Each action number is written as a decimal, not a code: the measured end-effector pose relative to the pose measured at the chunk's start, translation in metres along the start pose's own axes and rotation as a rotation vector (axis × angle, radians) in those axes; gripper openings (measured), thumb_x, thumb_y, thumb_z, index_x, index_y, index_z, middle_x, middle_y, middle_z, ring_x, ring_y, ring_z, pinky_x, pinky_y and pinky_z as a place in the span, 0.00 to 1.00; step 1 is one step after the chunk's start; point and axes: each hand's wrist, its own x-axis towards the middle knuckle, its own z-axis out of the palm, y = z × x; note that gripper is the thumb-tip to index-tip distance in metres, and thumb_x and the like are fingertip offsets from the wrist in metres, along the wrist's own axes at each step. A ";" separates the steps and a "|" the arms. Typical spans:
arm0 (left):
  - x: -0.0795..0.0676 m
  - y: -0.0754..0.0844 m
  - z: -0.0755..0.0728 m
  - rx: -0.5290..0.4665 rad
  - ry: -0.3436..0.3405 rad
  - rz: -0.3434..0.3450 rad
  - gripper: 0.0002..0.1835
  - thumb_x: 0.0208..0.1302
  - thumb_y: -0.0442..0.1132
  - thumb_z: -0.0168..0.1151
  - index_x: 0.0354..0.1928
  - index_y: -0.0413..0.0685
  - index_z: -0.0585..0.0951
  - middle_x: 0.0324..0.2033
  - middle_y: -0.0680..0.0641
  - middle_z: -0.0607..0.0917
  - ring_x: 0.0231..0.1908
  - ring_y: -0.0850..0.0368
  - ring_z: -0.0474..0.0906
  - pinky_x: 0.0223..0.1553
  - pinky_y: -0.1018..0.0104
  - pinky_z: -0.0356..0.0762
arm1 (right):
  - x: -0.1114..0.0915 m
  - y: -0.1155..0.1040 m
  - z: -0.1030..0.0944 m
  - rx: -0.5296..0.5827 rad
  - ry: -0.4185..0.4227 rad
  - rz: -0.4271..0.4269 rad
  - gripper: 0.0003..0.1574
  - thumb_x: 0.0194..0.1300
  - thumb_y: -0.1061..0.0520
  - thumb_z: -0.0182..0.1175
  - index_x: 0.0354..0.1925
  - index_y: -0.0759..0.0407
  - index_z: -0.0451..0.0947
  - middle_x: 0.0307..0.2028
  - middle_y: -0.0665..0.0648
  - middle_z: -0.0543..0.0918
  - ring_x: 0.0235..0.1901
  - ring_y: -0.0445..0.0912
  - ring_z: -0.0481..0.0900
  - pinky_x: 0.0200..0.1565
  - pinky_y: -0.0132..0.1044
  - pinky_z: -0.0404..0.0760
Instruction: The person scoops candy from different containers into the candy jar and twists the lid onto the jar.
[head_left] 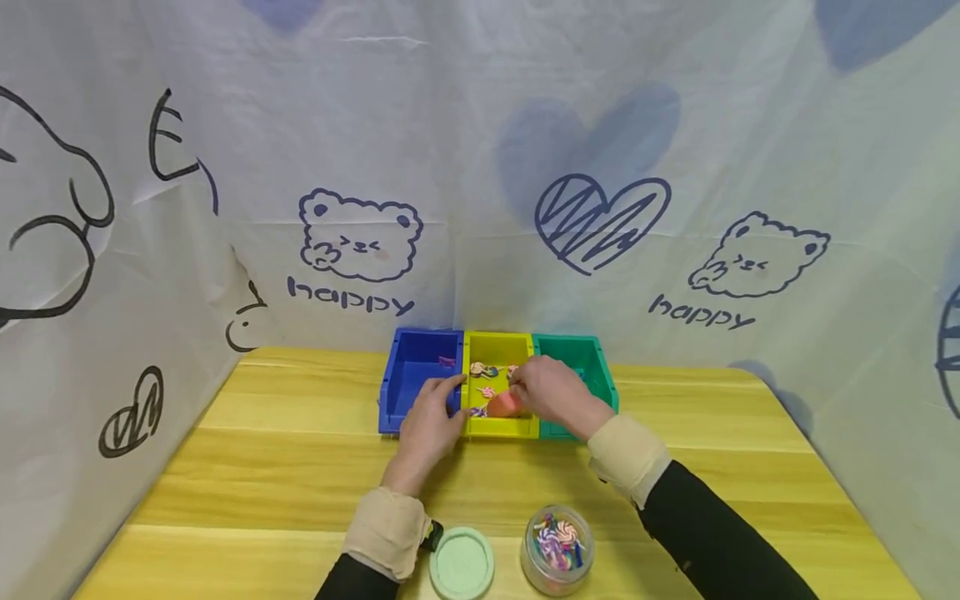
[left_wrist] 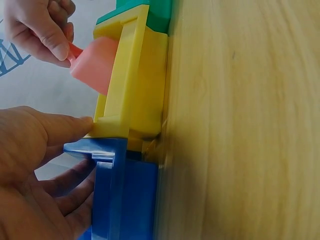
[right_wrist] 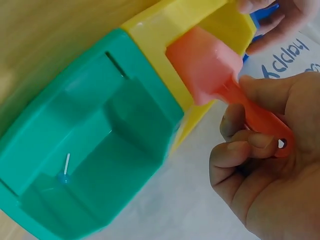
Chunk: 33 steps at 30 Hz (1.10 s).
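Observation:
My right hand (head_left: pixel 553 387) grips the handle of a small pink scoop (right_wrist: pixel 205 62), thumb along it and fingers curled beneath. The scoop's head dips into the yellow bin (head_left: pixel 501 428), the middle of three joined bins. Several lollipop-shaped charms (head_left: pixel 487 392) lie in that bin around the scoop. With thumb and forefinger apart, my left hand (head_left: pixel 429 425) touches the rim where the yellow bin meets the blue bin (left_wrist: pixel 135 200); its other fingers hang over the blue side. A purple piece (head_left: pixel 447 362) is in the blue bin. One small blue charm on a white stick (right_wrist: pixel 65 175) lies in the green bin (right_wrist: pixel 137 130).
Nearer to me on the wooden table (head_left: pixel 262 500) stands a clear jar (head_left: pixel 527 562) filled with colourful charms. Left of it lies a pale green round lid (head_left: pixel 461 564). A white cloth (head_left: pixel 480 275) with drawings hangs right behind the bins.

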 end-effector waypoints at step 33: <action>0.000 -0.001 0.000 -0.004 0.002 -0.013 0.29 0.68 0.40 0.70 0.70 0.58 0.78 0.64 0.44 0.77 0.61 0.39 0.78 0.54 0.36 0.79 | -0.005 0.005 -0.004 0.012 -0.048 0.025 0.16 0.76 0.59 0.58 0.55 0.59 0.88 0.55 0.57 0.88 0.54 0.56 0.83 0.58 0.50 0.82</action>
